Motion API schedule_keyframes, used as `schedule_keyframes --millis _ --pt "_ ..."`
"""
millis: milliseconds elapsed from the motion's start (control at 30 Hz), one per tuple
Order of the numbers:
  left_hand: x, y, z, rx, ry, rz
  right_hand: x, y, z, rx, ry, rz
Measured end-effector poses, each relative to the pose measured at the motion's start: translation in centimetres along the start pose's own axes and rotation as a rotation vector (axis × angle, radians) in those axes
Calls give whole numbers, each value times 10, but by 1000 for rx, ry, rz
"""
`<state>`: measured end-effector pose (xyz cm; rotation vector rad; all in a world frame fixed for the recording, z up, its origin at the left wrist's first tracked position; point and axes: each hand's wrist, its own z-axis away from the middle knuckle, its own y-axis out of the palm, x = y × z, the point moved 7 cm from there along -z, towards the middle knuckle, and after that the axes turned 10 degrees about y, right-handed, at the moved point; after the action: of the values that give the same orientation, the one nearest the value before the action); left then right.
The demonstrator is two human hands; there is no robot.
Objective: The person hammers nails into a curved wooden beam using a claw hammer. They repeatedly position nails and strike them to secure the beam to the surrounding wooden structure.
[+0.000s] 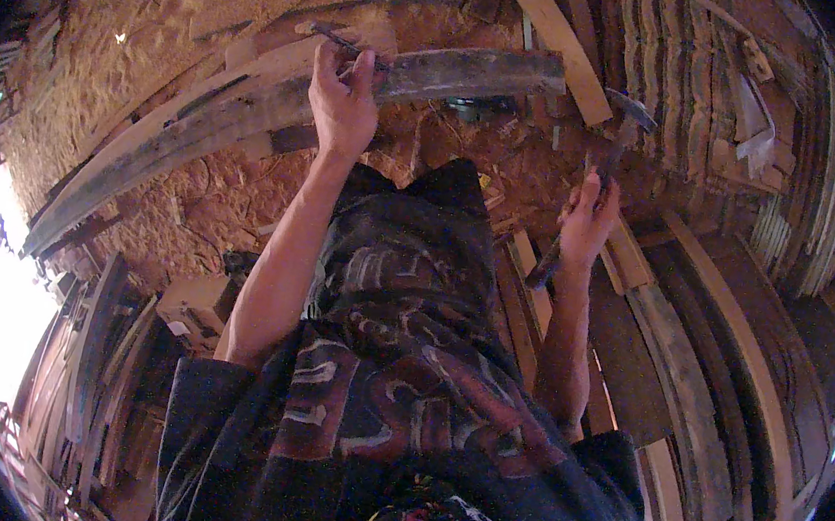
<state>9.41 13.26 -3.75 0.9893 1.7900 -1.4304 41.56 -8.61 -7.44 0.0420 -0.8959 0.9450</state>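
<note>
My left hand [343, 108] is closed over a long weathered beam [476, 73], its thumb and fingers pinching a thin dark rod [336, 38]. Whether that rod is a nail or a slim tool I cannot tell. To the right, my right hand [587, 222] is wrapped round the handle of a claw hammer. The metal head of the hammer [634, 111] points away from me, beyond the beam's right end. Below the fist, the dark handle end sticks out toward my body.
Sawdust and wood scraps cover the ground [181, 213]. A pale board [559, 48] lies near the beam's right end. Stacked planks [677, 336] fill the right side, and more timber [91, 360] stands at the lower left. A brown box-like block [194, 307] sits near my left elbow.
</note>
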Motion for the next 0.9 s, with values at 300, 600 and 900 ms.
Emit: schedule_keyframes --millis 300,600,900 --pt "-17 4 -12 37 30 50 -21 68 45 304 -588 662" --pt "5 3 -7 34 71 20 -31 72 30 288 -338 562" --pt "5 26 -12 160 89 107 -24 81 11 455 -369 553"
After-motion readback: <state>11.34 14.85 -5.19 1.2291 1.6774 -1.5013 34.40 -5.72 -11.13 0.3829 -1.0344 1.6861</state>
